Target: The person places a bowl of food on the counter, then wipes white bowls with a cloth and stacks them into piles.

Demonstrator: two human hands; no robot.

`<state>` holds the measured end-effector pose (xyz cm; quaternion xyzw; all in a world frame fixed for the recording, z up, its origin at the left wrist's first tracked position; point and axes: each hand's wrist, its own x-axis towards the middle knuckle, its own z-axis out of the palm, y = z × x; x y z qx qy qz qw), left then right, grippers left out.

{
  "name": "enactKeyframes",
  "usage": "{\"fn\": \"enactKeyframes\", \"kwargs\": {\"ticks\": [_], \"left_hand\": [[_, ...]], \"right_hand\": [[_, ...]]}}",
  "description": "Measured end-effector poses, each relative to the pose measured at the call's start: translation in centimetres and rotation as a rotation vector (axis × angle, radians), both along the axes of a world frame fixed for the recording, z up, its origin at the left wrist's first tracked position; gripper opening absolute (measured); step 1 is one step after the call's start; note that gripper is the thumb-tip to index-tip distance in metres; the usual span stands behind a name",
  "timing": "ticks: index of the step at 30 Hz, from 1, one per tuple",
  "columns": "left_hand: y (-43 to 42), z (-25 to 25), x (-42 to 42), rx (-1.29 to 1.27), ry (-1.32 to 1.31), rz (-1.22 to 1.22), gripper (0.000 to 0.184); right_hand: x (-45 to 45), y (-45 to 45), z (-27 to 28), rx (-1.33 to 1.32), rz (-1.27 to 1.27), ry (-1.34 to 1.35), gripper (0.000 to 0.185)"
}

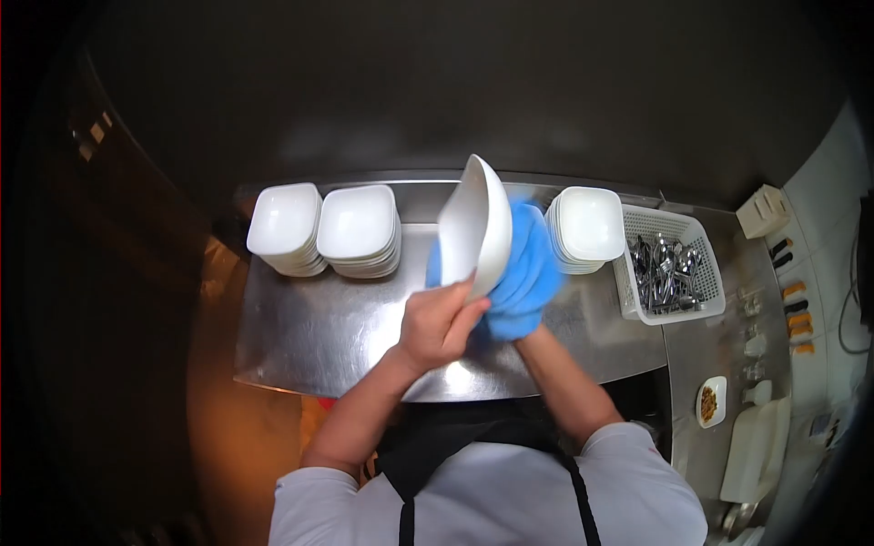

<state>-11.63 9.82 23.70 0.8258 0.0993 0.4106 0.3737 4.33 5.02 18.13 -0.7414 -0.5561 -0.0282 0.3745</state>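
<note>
My left hand (439, 323) is closed on the lower edge of a white square bowl (492, 227), which is tilted up on its side above the steel counter. A blue cloth (528, 278) lies against the bowl's outer side, and some of its blue also shows past the bowl's left edge. The cloth covers my right hand (525, 338) almost wholly, so its fingers are hidden; it holds the cloth up to the bowl. Cloth and right hand are blurred by motion.
On the steel counter (300, 337) stand two stacks of white square bowls, a left one (284, 218) and another (357, 223). A third stack (592, 223) is beside a white basket (696, 314) of cutlery. Farther right are a small dish of food (713, 402) and wall-hung knives (797, 318).
</note>
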Motion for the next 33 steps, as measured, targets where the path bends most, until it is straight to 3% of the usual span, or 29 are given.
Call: {"fn": "enactKeyframes", "kwargs": {"ticks": [2,3,5,9,13,16,20,22,24,27,30,31,33], "left_hand": [[2.1,-2.4,1.0,0.292,-0.047,0.141,0.026],[2.4,-3.7,0.3,0.236,0.02,0.159,0.025],[2.2,-7.0,-2.1,0.229,0.132,0.141,0.023],[0.5,-14.3,-5.3,0.275,0.396,0.009,0.021],[-0.4,-18.5,-6.3,0.457,0.574,0.007,0.021],[-0.4,-19.9,-7.0,0.499,0.62,0.059,0.04],[-2.0,-18.7,-7.0,-0.002,0.423,0.432,0.094],[-2.0,-20.1,-6.3,-0.185,0.408,0.443,0.119],[-1.9,-20.1,-6.0,-0.258,0.438,0.401,0.121],[-1.7,-19.4,-5.9,-0.16,0.527,0.458,0.117],[-1.7,-18.9,-6.5,-0.055,0.726,0.443,0.116],[-1.5,-20.6,-6.6,-0.054,0.746,0.428,0.116],[-1.4,-21.0,-6.7,-0.071,0.741,0.444,0.117]], "right_hand": [[-3.6,-1.8,2.4,-0.097,-0.008,0.393,0.052],[-4.5,-2.9,6.1,-0.474,-0.029,0.524,0.05],[-1.0,-6.2,-2.1,-0.039,0.075,0.074,0.045],[2.8,-7.6,-2.3,0.058,0.106,0.328,0.048],[0.8,-5.5,-2.9,0.038,0.205,0.353,0.052],[-1.5,-2.7,-4.7,-0.141,0.363,0.188,0.054],[-3.7,0.1,-8.8,-0.514,0.396,-0.324,0.06],[-4.3,0.4,-11.0,-0.514,0.456,-0.203,0.067],[-4.6,0.8,-12.5,-0.536,0.453,-0.186,0.07],[-5.4,1.1,-11.5,-0.412,0.636,0.16,0.071],[-8.0,0.2,-8.7,-0.729,0.42,0.006,0.066],[-8.7,-0.2,-9.5,-0.536,0.416,0.056,0.054],[-8.2,0.0,-9.3,-0.573,0.387,0.413,0.049]]}}
